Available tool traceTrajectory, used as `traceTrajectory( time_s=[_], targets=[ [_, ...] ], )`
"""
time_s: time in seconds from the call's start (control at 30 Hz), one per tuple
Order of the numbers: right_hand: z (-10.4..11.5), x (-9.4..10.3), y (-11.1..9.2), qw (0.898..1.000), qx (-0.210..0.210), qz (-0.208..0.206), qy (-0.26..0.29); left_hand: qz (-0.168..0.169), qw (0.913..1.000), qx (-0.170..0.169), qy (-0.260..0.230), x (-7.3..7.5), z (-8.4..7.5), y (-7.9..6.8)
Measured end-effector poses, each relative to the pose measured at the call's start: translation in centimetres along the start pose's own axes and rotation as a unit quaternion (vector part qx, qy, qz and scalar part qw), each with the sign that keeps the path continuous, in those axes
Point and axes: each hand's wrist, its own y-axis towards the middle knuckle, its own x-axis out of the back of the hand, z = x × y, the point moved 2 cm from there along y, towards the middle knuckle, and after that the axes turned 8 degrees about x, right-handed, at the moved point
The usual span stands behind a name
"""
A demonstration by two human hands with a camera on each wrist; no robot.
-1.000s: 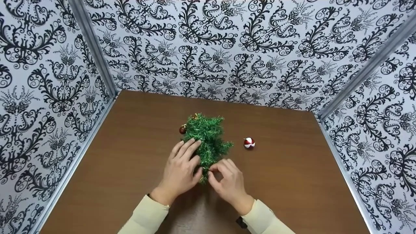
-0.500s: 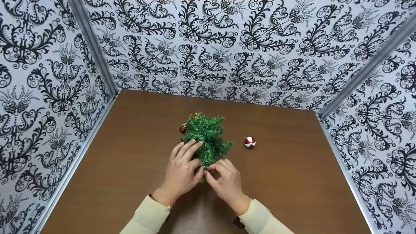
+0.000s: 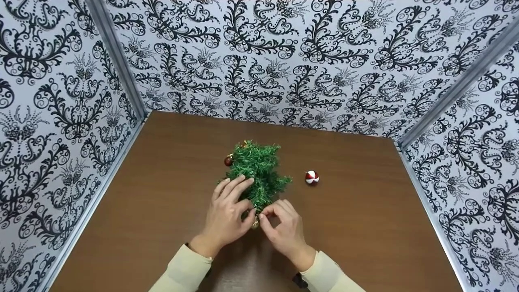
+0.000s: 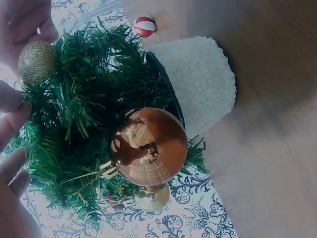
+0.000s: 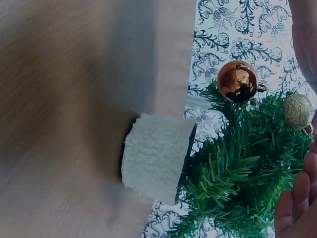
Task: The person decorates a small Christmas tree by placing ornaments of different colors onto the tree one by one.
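Observation:
A small green Christmas tree (image 3: 257, 160) stands in a fuzzy white pot (image 4: 198, 82). My left hand (image 3: 227, 213) lies over its near left side, several fingers on the foliage, thumb and index finger closed on a branch tip. Opposite it, my right hand (image 3: 286, 225) pinches the top loop of a gold glitter ball ornament (image 4: 37, 62), which hangs at the tree's near side. The loop is mostly hidden by fingertips. A shiny copper ball ornament (image 4: 153, 146) hangs on the left, with a smaller gold ball (image 4: 151, 197) behind it in the left wrist view.
A red-and-white striped ball ornament (image 3: 312, 177) lies on the brown table (image 3: 365, 227) right of the tree. At the tree's far left hangs a dark red ball (image 3: 228, 161). Patterned walls (image 3: 259, 61) enclose the table at the back and sides.
My right fingertips moved in close to the left ones, then drew slightly back to the right. More of the glitter ball shows between the hands. My left hand stays nearly still.

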Motion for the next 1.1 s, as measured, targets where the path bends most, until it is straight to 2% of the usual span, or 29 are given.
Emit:
traceTrajectory(
  time_s=[0.23,0.37,0.57,0.73,0.9,1.1],
  targets=[
    [0.4,-0.1,-0.1,0.999,0.034,0.008,0.036,-0.011,0.9993,-0.013,-0.034,0.3,0.1,-0.5],
    [0.5,-0.3,-0.1,0.999,0.037,0.013,0.037,-0.01,0.9989,-0.019,-0.043,0.6,0.4,-0.5],
    [0.8,-0.7,0.0,0.998,0.046,0.028,0.03,0.009,0.9991,-0.027,-0.031,0.7,0.7,-0.1],
    [0.6,-0.6,0.0,1.0,0.026,0.012,0.003,0.018,0.9994,-0.029,-0.011,0.3,0.7,0.3],
    [0.1,-0.5,-0.2,1.0,0.007,-0.002,-0.017,0.003,0.9997,-0.025,-0.005,-0.1,0.5,0.3],
    [-0.3,-0.5,-0.3,0.999,-0.025,0.001,-0.023,-0.018,0.9998,-0.001,0.008,-0.4,0.2,0.1]
  ],
)
